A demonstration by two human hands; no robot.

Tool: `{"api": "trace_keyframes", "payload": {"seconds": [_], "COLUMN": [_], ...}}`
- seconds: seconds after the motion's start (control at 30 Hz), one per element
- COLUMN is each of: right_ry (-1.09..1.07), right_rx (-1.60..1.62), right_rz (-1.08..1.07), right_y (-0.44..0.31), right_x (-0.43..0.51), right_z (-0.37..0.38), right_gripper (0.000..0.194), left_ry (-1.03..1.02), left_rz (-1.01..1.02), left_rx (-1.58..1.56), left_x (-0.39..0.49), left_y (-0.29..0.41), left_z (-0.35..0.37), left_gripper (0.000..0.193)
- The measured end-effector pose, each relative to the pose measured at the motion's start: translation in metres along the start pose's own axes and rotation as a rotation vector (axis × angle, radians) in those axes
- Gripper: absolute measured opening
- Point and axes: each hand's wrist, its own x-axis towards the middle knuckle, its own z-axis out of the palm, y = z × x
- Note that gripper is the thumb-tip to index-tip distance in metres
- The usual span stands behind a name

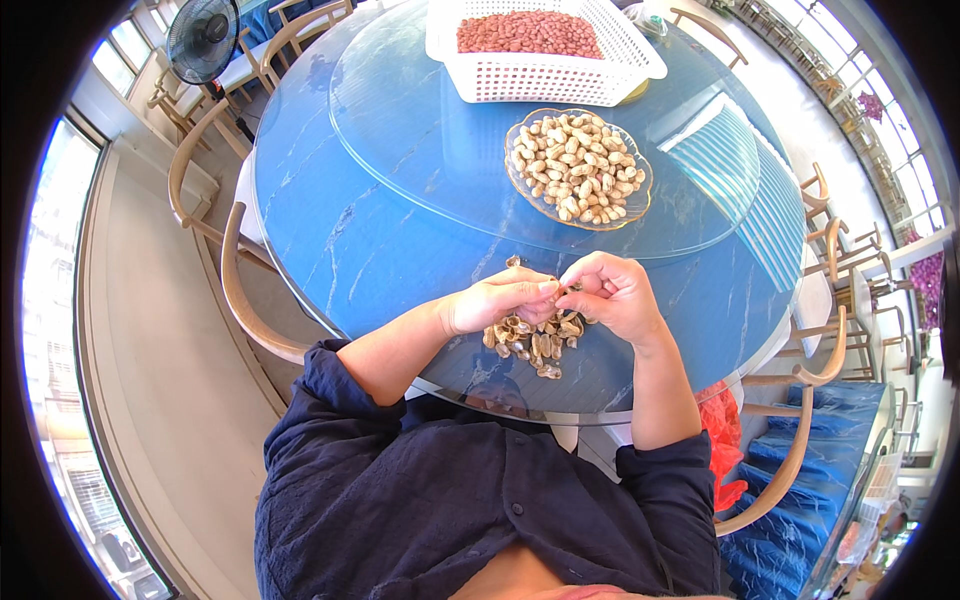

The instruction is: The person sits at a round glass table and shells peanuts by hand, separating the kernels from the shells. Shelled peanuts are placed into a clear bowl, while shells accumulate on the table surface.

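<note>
My left hand and my right hand meet over the near part of the round table, fingertips close together. A small piece of peanut shell shows between them, pinched in my right fingers; what lies inside my left fingers is mostly hidden. Under and below the hands is a loose pile of cracked peanut shells on the blue tabletop. Beyond them a scalloped glass dish holds unshelled peanuts. Farther back, a white perforated plastic basket contains red-skinned shelled peanuts.
A glass turntable carries the dish and basket. A striped cloth lies at the right, partly under the glass. Wooden chairs surround the table; a red plastic bag hangs at the near right. A black fan stands far left.
</note>
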Motion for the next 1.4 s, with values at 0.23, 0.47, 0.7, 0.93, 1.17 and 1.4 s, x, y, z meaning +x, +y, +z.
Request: {"api": "trace_keyframes", "payload": {"seconds": [0.23,0.47,0.7,0.93,1.17,1.4], "right_ry": [0.006,0.005,-0.033,-0.059,-0.018,-0.008], "right_rx": [-0.039,-0.074,0.035,0.022,0.018,0.020], "right_rz": [0.017,0.019,0.099,0.105,0.106,0.109], "right_y": [-0.0037,-0.0042,-0.0001,-0.0041,-0.0028,-0.0027], "right_x": [0.0012,0.0012,0.0006,0.0025,0.0024,0.0025], "right_z": [0.0028,0.0026,0.0015,0.0005,0.0024,0.0028], "right_gripper": [0.019,0.020,0.022,0.021,0.020,0.012], "left_ry": [-0.061,-0.051,-0.070,-0.022,0.040,0.074], "left_rz": [-0.001,0.013,0.003,-0.021,-0.061,-0.061], "left_rx": [-0.010,-0.076,-0.084,-0.062,-0.065,-0.042], "left_x": [0.0003,0.0008,0.0015,0.0015,0.0025,0.0021], "left_y": [-0.0043,-0.0075,-0.0080,-0.0047,-0.0036,-0.0003], "left_z": [-0.0069,-0.0061,-0.0085,-0.0066,-0.0058,-0.0046], "left_gripper": [0.032,0.034,0.033,0.029,0.025,0.025]}}
